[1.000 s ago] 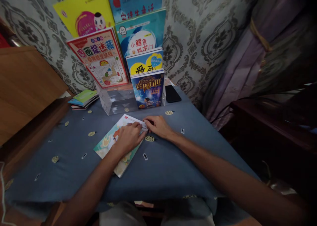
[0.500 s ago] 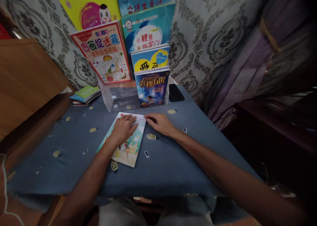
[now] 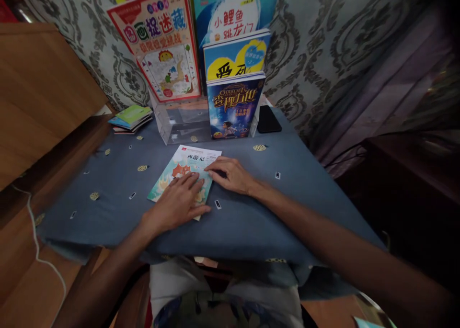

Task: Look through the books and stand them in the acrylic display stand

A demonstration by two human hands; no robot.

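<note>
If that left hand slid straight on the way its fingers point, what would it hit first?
Most likely the right hand: the left hand lies flat on the booklet, fingers aimed forward and rightward, and the right fingertips rest just ahead at the booklet's edge.

The wall (image 3: pixel 316 55) ahead of me is papered in a grey damask pattern and runs behind the surface (image 3: pixel 251 222), which is draped in a blue cloth dotted with small pale motifs. On my left a plain wooden panel (image 3: pixel 43 93) rises beside it. On my right a purplish curtain (image 3: pixel 406 74) hangs in folds above a dark wooden piece of furniture (image 3: pixel 413 175), deep in shadow. The floor (image 3: pixel 28 294) at lower left looks like warm wood, with a thin white cable (image 3: pixel 35 244) trailing across. The light is dim.
</note>
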